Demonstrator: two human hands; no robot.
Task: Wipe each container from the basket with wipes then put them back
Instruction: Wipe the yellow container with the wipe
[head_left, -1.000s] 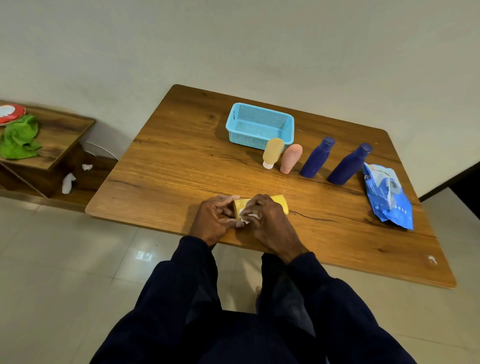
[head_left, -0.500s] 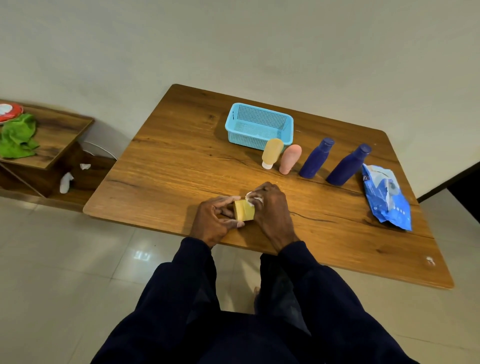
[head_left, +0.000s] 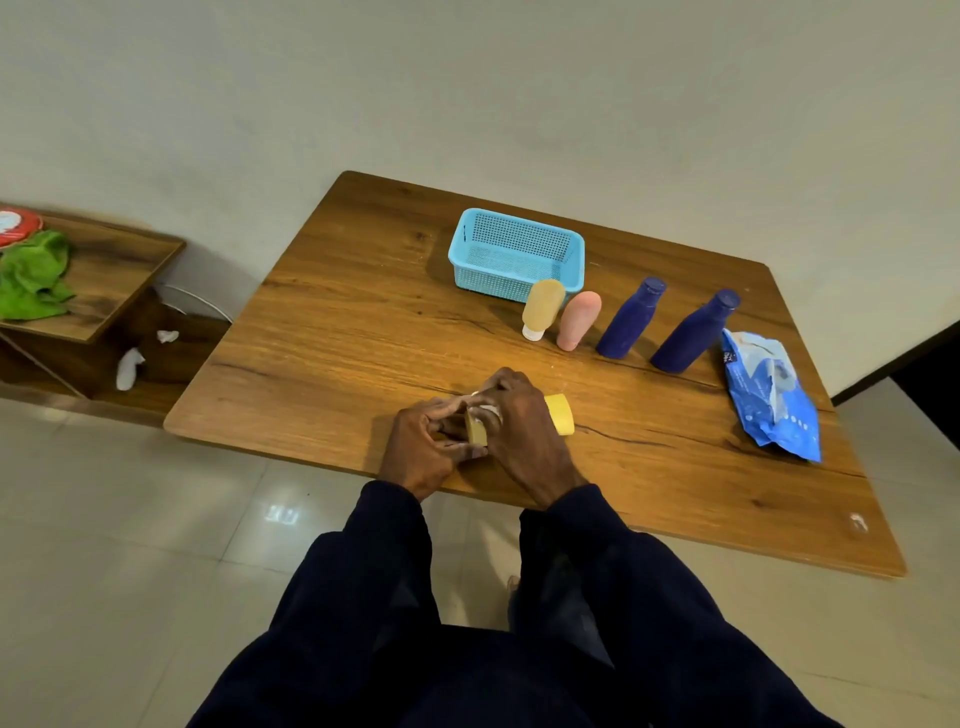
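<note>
1. The wooden bench (head_left: 363, 312) fills the middle of the view, standing against a pale wall on a tiled floor.
2. A low wooden shelf (head_left: 119, 270) stands to the far left. A green cloth (head_left: 34, 280) and a red round thing (head_left: 18, 226) lie on top of it, and two crumpled white scraps (head_left: 129, 368) lie lower down.
3. Two arms in dark sleeves (head_left: 374, 571) reach from the near edge to the bench's near side.
4. The blue basket (head_left: 514, 254) sits toward the far side of the bench, with nothing visible inside it.
5. A blue wipes pack (head_left: 774, 395) lies flat at the right end.
6. Two dark blue bottles (head_left: 631, 319) stand side by side between the pack and the basket, near each other but apart.
7. A tan tube (head_left: 543, 306) and a pink tube (head_left: 577, 318) stand cap-down just beside each other, in front of the basket's near right corner.
8. The right hand (head_left: 524, 426) is curled over the yellow container (head_left: 560, 413), pressing a white wipe (head_left: 485, 410) against it under the fingers.
9. The left hand (head_left: 423, 441) has its fingers curled round the container's left end, gripping it.
10. The yellow container lies on its side low over the bench's near edge, between both hands. Only its right end and a bit of its left end show.
</note>
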